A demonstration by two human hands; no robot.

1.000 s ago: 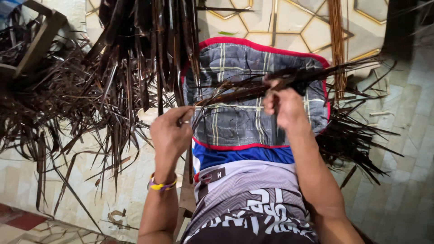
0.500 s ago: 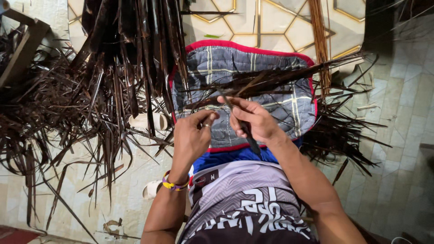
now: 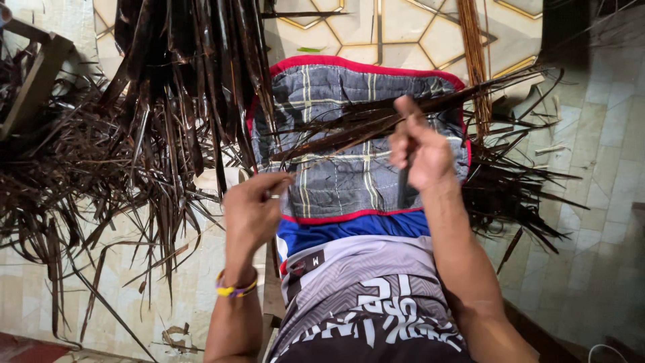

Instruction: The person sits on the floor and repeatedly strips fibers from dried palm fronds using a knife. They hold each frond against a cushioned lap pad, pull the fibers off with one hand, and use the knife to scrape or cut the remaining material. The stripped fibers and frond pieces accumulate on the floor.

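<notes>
Head view, one moment, looking down over a seated person's lap.

Item 1: left hand (image 3: pixel 252 212). Pinched shut on the near end of a thin dark leaf strip (image 3: pixel 336 149); a yellow and purple wristband (image 3: pixel 235 289) sits on the wrist.

Item 2: right hand (image 3: pixel 420 151). Raised over the lap, thumb up, fingers curled around the same strip farther along. A dark narrow thing shows below the palm; whether it is a blade or another strip cannot be told.

Item 3: strip. It runs slanting from the left hand up through the right hand and out over the floor at right, with several loose strips lying along it on the quilted cloth (image 3: pixel 349 181).

Item 4: cloth. Grey check with a red edge, spread across the lap beneath both hands.

Item 5: leaf heap (image 3: pixel 134 134). Dark dried fronds, hanging and piled at left, close beside the left hand.

Item 6: stick bundle (image 3: pixel 474 60). Pale brown, lying on the tiled floor (image 3: pixel 605 202) beyond the right hand.

Hazards, as judged:
- The strip looks dry and stretched between two grips; an uneven pull may snap or split it off line.
- Its edge could cut a finger sliding along it.
- Loose strips on the cloth may catch and drag along.
- If the dark thing is a blade, the lap lies directly under it.
</notes>
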